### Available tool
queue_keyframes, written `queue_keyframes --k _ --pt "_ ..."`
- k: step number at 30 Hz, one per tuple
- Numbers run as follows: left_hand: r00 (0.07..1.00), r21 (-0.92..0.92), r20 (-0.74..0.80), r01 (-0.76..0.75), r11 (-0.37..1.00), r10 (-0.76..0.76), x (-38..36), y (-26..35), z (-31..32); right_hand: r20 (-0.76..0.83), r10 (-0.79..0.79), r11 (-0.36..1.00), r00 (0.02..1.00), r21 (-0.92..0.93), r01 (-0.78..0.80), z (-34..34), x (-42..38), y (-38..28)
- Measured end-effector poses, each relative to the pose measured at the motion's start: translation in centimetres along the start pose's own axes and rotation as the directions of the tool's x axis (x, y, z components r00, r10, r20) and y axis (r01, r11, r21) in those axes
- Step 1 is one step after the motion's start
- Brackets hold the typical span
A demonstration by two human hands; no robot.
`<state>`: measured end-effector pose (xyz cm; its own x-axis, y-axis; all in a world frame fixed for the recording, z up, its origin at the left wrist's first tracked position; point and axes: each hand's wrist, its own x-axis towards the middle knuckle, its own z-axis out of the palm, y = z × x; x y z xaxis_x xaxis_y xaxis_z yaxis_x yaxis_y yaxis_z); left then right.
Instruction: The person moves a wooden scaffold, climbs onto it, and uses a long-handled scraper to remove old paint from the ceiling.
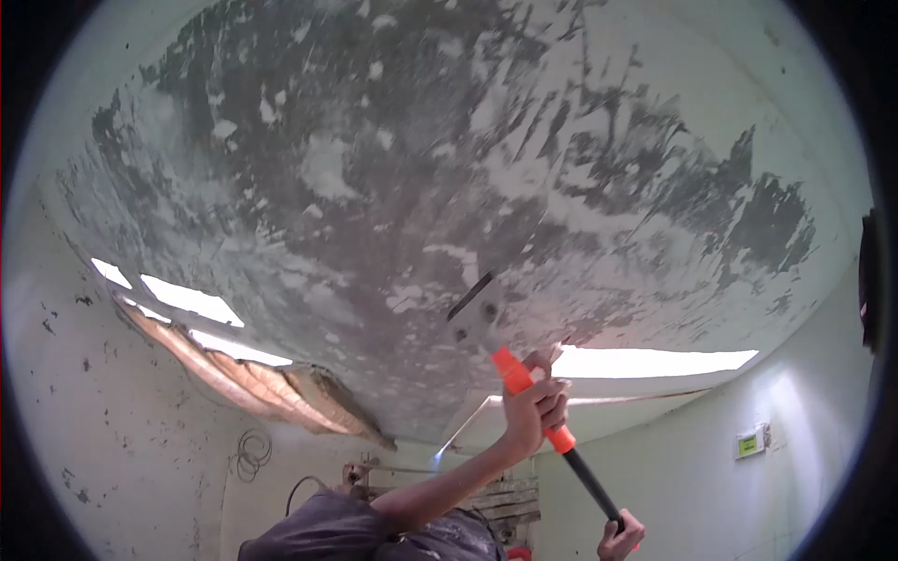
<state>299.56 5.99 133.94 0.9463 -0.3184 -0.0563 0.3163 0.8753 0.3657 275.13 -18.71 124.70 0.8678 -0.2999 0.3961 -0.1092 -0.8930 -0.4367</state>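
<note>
A long-handled scraper (590, 487) slants up across the lower middle of the head view. Its wide metal head (479, 316) ends in a dark straight blade and overlaps the patchy grey-and-white ceiling (374, 178). My left hand (535, 408) is wrapped round the orange grip just below the head, the forearm reaching in from the lower left. Lower down at the right, my right hand (621, 537) is closed around the black shaft near its bottom end.
Bright openings (192, 301) show at the left, another (655, 362) at the right. Brown cloth (253, 381) hangs below the left openings. A coiled cable (253, 455) is on the left wall, and a small box with a green label (750, 443) on the right wall.
</note>
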Motion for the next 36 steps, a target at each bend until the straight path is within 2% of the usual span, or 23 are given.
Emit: queue_keyframes --k 1,2,3,5,9,11,12,13,16,17,18,19,21,22,23,26,28,29,30,33,36 --pt "1.000 -0.024 -0.007 -0.005 1.000 0.005 0.0 -0.3 0.2 -0.005 0.004 1.000 1.000 0.013 -0.004 -0.1 0.0 0.4" --pt "0.996 -0.034 -0.081 0.027 0.999 -0.030 -0.3 -0.5 1.8 0.028 0.015 1.000 1.000 -0.011 -0.015 -1.1 -0.6 1.0" --pt "0.992 -0.021 -0.085 0.092 0.996 -0.093 0.0 -1.7 2.1 0.027 0.014 1.000 1.000 -0.007 -0.014 -2.0 -1.2 0.7" --pt "0.994 0.007 0.045 0.100 0.995 -0.100 -0.1 -2.6 2.7 -0.051 0.051 0.999 0.997 0.010 -0.051 -3.3 -1.7 0.4" --pt "0.991 -0.001 0.091 0.095 0.995 -0.095 -0.1 -2.0 2.2 -0.141 0.011 1.000 0.990 -0.002 -0.011 -2.3 -2.1 -0.8" --pt "0.996 0.008 0.058 0.074 0.997 -0.074 -0.6 -1.8 2.4 -0.139 -0.003 1.000 0.990 -0.012 0.001 -3.1 -2.7 -2.0" --pt "0.992 -0.005 0.006 0.124 0.992 -0.124 -0.7 -2.2 3.1 -0.102 0.065 0.998 0.993 -0.008 -0.066 -3.4 -4.0 -1.2" --pt "0.987 -0.007 0.040 0.157 0.988 -0.157 -0.5 -3.1 3.4 -0.067 0.137 0.990 0.988 -0.005 -0.138 -3.4 -5.2 -0.7" --pt "0.985 -0.025 -0.007 0.171 0.985 -0.171 -0.8 -2.1 3.5 -0.139 0.061 0.996 0.988 -0.052 -0.069 -3.1 -3.6 -2.3" --pt "0.995 -0.019 0.010 0.098 0.995 -0.098 -1.0 -0.2 2.9 -0.168 0.010 0.998 0.986 -0.063 -0.021 -2.5 -2.8 -2.5" --pt "1.000 -0.014 0.018 0.024 1.000 -0.024 -1.1 0.8 2.5 -0.069 0.074 0.995 0.995 -0.068 -0.078 -1.9 -2.5 -2.2" --pt "1.000 -0.023 0.012 0.022 1.000 -0.022 -1.0 0.8 2.6 -0.061 0.069 0.995 0.996 -0.074 -0.074 -2.1 -2.4 -2.1" --pt "0.998 -0.027 0.057 0.019 0.999 -0.017 -1.0 1.1 2.4 -0.034 0.050 0.998 0.998 0.036 -0.049 -2.6 -0.9 -4.5" --pt "0.995 -0.070 0.049 0.087 0.994 -0.084 -0.9 0.4 2.5 -0.042 0.052 0.999 0.998 -0.001 -0.052 -2.9 -1.7 -3.1" --pt "0.996 -0.066 0.041 0.084 0.994 -0.082 -0.9 -0.2 2.8 -0.048 0.055 0.998 0.997 -0.037 -0.057 -3.4 -2.7 -1.4" --pt "0.995 -0.101 0.068 0.080 0.992 -0.073 -1.1 -0.6 2.5 -0.047 0.063 0.998 0.997 -0.003 -0.063 -3.3 -2.4 -1.8" --pt "0.997 -0.065 0.072 0.034 0.997 -0.029 -1.4 2.2 0.9 -0.034 0.046 0.999 0.998 -0.001 -0.046 -2.2 -1.3 -3.3" --pt "0.997 -0.018 0.072 0.001 1.000 0.000 -1.4 3.0 0.5 -0.029 0.050 0.996 0.998 0.079 -0.047 -1.1 -1.0 -4.3" --pt "0.999 0.007 0.035 -0.036 0.999 0.036 -1.4 3.0 0.6 -0.042 0.026 0.999 0.999 0.046 -0.024 -0.5 -1.0 -3.9" --pt "0.999 -0.041 0.003 0.039 0.998 -0.039 -1.3 1.4 1.4 -0.080 0.032 0.999 0.996 0.019 -0.031 -0.7 -3.0 -1.8" --pt "0.995 0.007 0.048 0.085 0.996 -0.086 -1.3 -0.3 2.1 -0.107 0.069 0.997 0.992 0.039 -0.065 -0.5 -5.5 -0.7"
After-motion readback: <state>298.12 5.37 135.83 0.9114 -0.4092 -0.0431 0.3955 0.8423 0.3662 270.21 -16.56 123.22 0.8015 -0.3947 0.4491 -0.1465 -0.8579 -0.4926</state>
